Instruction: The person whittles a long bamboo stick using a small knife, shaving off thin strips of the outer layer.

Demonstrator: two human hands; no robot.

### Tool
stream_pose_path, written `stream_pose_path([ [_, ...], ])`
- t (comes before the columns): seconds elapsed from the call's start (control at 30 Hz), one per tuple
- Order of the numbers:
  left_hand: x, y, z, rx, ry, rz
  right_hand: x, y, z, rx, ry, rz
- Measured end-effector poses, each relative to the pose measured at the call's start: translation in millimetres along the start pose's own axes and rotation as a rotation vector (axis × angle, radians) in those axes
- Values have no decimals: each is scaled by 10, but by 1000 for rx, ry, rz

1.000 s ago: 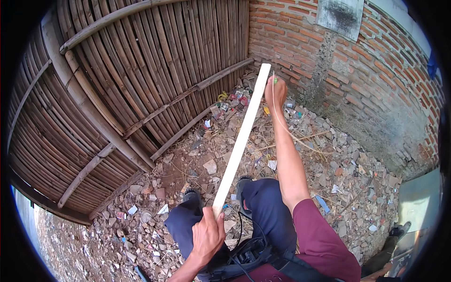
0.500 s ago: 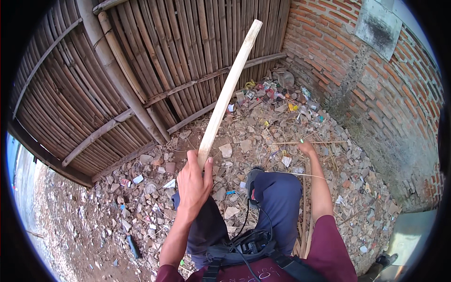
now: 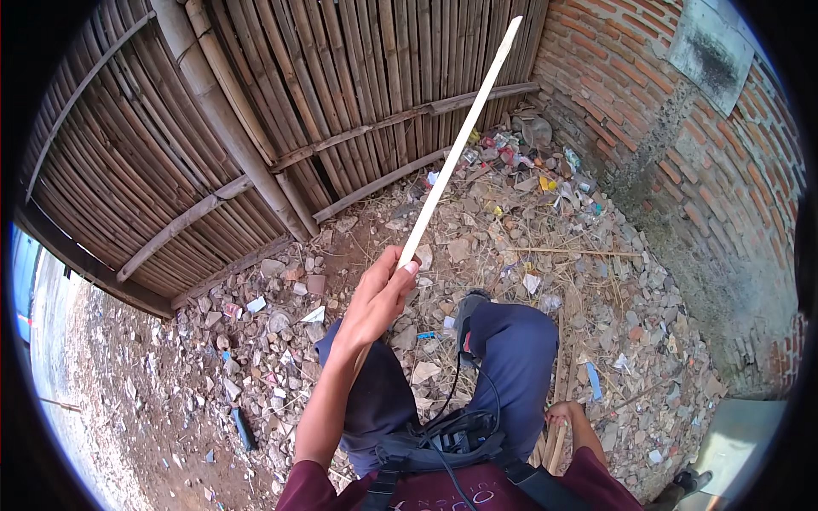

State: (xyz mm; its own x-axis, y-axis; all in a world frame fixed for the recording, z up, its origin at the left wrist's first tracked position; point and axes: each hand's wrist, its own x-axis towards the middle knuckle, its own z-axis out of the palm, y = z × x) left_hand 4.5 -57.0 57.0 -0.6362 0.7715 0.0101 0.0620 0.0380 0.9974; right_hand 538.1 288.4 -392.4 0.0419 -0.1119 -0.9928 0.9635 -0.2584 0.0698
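Note:
My left hand [image 3: 379,298] is closed round a long, pale split-bamboo strip [image 3: 464,145], which slants up and away to the right. A short length of the strip shows below my wrist, over my left thigh. Down beside my right knee, my right hand [image 3: 561,414] is low at a bundle of bamboo strips [image 3: 555,447] lying on the ground. Its fingers are curled in against the bundle; what they grip, if anything, cannot be made out.
Rubble and litter cover the ground [image 3: 460,247]. A bamboo wall [image 3: 358,77] stands ahead and left, a brick wall [image 3: 630,102] to the right. A thin stick [image 3: 579,252] lies ahead, a blue scrap [image 3: 594,381] right of my knee. Another person's foot [image 3: 694,479] shows at lower right.
My right hand has drawn back from far ahead, near the thin stick, to the strips beside my knee. The bamboo strip in my left hand has moved right, showing a narrower side.

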Motion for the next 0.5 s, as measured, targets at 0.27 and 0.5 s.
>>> stream_pose_path([
  [0.27, 74, 64, 64, -124, -161, -64, -1419, -954, 299, 283, 599, -913],
  [0.5, 3, 245, 97, -345, -349, -148, -4094, -2681, 1612, 376, 289, -1659],
])
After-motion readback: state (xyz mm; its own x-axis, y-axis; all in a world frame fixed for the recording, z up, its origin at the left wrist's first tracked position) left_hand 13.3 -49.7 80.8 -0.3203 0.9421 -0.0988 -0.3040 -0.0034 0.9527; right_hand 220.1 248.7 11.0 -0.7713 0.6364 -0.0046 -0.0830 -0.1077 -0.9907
